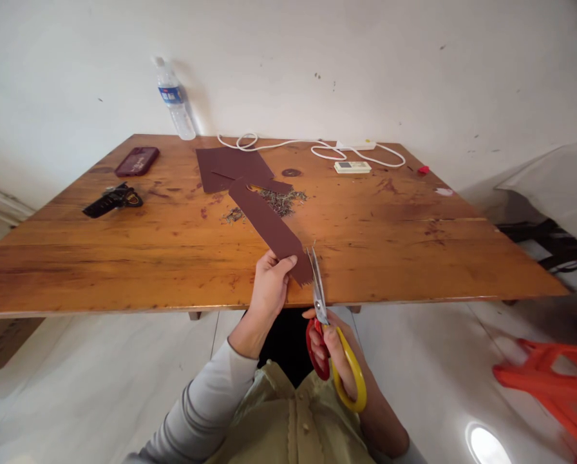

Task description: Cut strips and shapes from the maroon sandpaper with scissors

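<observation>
My left hand (pixel 272 283) pinches a long strip of dark maroon paper (pixel 274 225), thumb on top, near the table's front edge. The strip's near end is cut into a fringe. In my right hand (pixel 339 354) is a pair of scissors (pixel 319 303) with one red and one yellow handle loop. Their blades point away from me, slightly parted, right beside the fringed end. Beyond the strip lie a pile of thin dark clippings (pixel 281 201) and a larger maroon sheet (pixel 230 166), with a narrow maroon piece across its near edge.
On the wooden table (pixel 404 258) are a plastic bottle (pixel 175 103), a phone (pixel 137 161), keys with a black holder (pixel 112 200), a white remote (pixel 352 167) and a white power strip (pixel 356 145) with its cord. A red stool (pixel 549 367) stands at right.
</observation>
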Motion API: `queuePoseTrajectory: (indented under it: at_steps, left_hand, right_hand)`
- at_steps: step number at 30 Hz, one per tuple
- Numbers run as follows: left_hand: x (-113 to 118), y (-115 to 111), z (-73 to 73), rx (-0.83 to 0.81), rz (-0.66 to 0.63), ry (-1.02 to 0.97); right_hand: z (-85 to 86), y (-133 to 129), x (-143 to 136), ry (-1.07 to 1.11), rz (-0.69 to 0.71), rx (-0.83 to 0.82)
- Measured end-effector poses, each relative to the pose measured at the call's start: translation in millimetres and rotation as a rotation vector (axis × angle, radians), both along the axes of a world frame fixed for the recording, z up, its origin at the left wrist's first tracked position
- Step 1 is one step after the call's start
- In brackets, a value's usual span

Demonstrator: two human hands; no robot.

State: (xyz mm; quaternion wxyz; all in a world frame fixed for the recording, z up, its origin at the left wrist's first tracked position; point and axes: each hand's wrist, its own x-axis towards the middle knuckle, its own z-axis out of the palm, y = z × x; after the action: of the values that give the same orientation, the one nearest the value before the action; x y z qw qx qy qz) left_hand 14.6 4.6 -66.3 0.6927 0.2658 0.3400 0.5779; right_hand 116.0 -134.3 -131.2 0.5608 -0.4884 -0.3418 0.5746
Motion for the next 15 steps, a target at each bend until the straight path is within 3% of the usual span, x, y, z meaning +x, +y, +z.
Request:
queuePoseTrajectory:
  at_steps: [9,15]
  left_hand:
    - [1,0,-2.2,-0.007,0.039,-0.002]
    - [1,0,-5.4,0.022,0.021,0.043]
  right_hand:
    - [-11.4,-2,0,-0.041,0.005,0.019]
    - [5.3,0,1,-0.115,0.011,-0.037]
